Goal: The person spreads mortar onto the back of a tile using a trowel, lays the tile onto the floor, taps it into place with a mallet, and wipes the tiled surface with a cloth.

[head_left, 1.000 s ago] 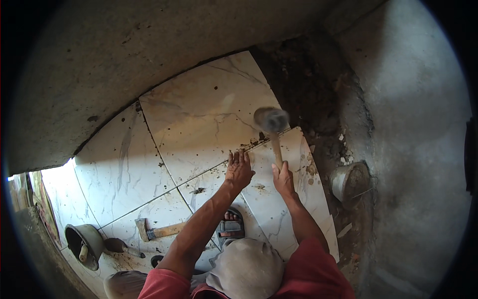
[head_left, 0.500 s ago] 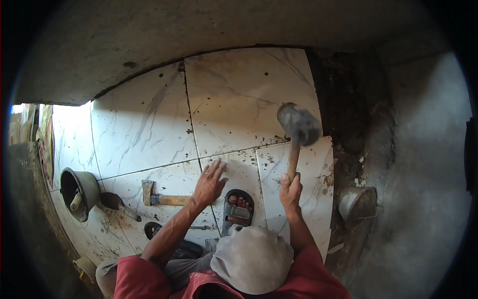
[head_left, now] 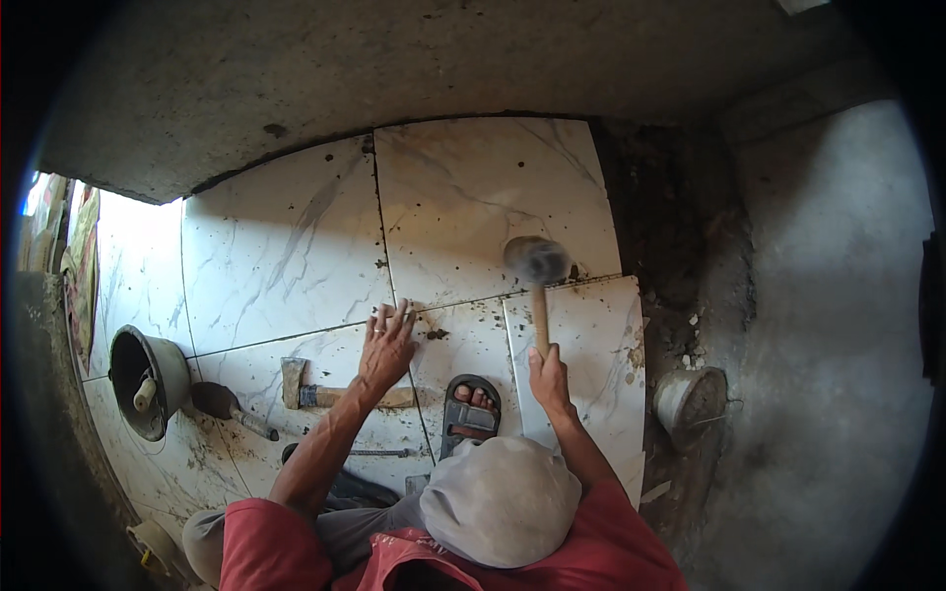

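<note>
Over the near edge of a large white, grey-veined tile (head_left: 473,202) is a mallet with a dark, barrel-shaped head and pale wooden handle (head_left: 539,305). Its head is blurred, so contact with the tile cannot be told. The right hand (head_left: 550,379) has its fingers clamped around the handle's lower end, the head lying beyond them. To the left, well apart from the mallet, the left hand (head_left: 387,347) has its fingers spread, fingertips at the meeting of the tile joints. Beneath the left forearm lies a hatchet-like tool with a grey metal head and wooden handle (head_left: 320,396). Farther left are a dark-bladed trowel (head_left: 214,401) and a tipped grey bucket (head_left: 175,372); right of the tiles sits a round grey pail (head_left: 672,406).
</note>
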Demonstrator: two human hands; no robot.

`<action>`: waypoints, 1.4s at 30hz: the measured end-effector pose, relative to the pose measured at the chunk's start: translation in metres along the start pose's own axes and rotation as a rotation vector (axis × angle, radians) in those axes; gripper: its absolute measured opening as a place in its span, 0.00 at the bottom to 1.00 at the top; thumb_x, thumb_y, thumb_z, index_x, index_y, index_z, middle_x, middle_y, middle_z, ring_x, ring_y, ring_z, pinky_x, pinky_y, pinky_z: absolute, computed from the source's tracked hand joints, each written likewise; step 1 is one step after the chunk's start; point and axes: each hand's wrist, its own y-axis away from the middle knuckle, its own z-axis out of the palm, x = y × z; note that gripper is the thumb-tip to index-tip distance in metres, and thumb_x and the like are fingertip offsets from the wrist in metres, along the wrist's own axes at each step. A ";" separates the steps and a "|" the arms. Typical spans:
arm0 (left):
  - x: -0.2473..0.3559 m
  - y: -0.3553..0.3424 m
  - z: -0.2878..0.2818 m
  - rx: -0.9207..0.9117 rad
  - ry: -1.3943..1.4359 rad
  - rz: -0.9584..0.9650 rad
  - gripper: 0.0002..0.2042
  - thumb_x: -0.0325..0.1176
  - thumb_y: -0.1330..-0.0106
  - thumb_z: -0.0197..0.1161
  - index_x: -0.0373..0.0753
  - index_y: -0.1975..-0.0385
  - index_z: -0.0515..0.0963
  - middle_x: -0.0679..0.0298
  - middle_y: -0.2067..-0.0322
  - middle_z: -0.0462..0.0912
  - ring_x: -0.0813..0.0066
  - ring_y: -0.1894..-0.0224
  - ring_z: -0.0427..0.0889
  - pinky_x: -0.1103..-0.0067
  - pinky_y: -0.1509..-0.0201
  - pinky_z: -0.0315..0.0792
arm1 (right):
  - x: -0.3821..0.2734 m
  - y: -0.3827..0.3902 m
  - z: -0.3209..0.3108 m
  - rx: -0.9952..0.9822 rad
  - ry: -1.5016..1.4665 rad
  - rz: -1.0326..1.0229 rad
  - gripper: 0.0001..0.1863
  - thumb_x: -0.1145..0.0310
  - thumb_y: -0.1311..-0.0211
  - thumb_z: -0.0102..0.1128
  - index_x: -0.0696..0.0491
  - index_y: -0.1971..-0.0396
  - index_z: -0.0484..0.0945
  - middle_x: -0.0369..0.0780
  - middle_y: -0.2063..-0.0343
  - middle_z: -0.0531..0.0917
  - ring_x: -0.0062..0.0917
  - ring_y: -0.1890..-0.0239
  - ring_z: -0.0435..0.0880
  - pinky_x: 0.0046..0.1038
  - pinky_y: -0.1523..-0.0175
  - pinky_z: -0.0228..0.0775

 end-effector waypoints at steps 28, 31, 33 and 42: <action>0.043 -0.016 0.023 -0.106 0.065 0.023 0.40 0.46 0.40 0.61 0.38 0.30 0.51 0.59 0.28 0.46 0.57 0.27 0.45 0.59 0.27 0.43 | -0.017 0.032 0.038 -0.092 0.049 -0.035 0.20 0.55 0.33 0.52 0.61 0.67 0.66 0.53 0.80 0.75 0.51 0.76 0.77 0.42 0.70 0.69; 0.037 -0.011 0.019 -0.111 0.042 0.010 0.41 0.47 0.40 0.61 0.36 0.30 0.50 0.57 0.28 0.46 0.57 0.27 0.45 0.59 0.27 0.42 | -0.060 0.028 0.014 -0.008 -0.151 -0.081 0.19 0.55 0.32 0.51 0.60 0.67 0.66 0.54 0.78 0.76 0.53 0.74 0.78 0.43 0.70 0.68; 0.038 -0.005 0.017 -0.106 0.025 0.004 0.42 0.47 0.40 0.62 0.36 0.30 0.49 0.56 0.28 0.45 0.57 0.27 0.45 0.59 0.26 0.41 | -0.064 0.033 0.012 0.078 -0.236 -0.091 0.19 0.56 0.33 0.51 0.60 0.66 0.66 0.54 0.77 0.77 0.54 0.72 0.79 0.43 0.70 0.68; 0.048 -0.002 0.014 -0.186 0.003 -0.023 0.43 0.48 0.40 0.63 0.34 0.31 0.48 0.54 0.28 0.43 0.55 0.26 0.43 0.59 0.26 0.41 | -0.060 0.034 0.001 -0.028 -0.189 -0.080 0.17 0.59 0.32 0.50 0.60 0.58 0.65 0.52 0.78 0.78 0.55 0.73 0.78 0.42 0.68 0.70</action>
